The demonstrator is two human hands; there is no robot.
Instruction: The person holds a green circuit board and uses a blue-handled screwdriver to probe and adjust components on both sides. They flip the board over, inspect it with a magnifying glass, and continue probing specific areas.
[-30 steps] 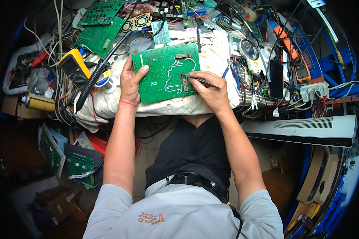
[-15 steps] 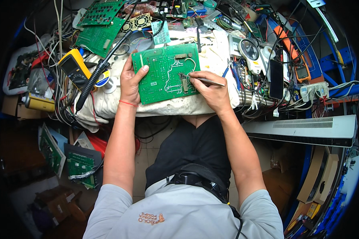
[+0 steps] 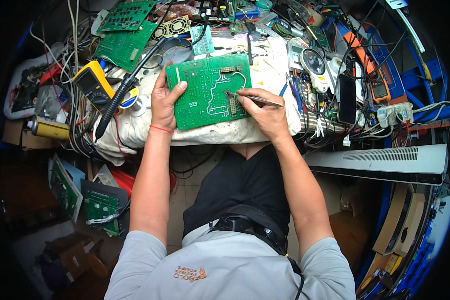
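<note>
A green circuit board [image 3: 192, 110] is tilted up over the cloth-covered bench edge. My left hand [image 3: 165, 102] grips its left side, thumb on the face and fingers behind. In my right hand [image 3: 269, 117] is a pair of slim metal tweezers [image 3: 266, 101], pinched between thumb and fingers. Their tips point at a small dark part [image 3: 228, 93] on the board's right half; whether they touch it is too small to tell. Just below sits a pin connector [image 3: 232, 105], and a thin white wire [image 3: 244, 77] loops above.
A yellow multimeter [image 3: 94, 85] and a solder spool [image 3: 129, 98] lie left, beside a black flexible arm [image 3: 116, 100]. On the right are a magnifier [image 3: 313, 62], a phone [image 3: 346, 99] and tangled cables. Stacked boards [image 3: 125, 45] and loose parts crowd the back.
</note>
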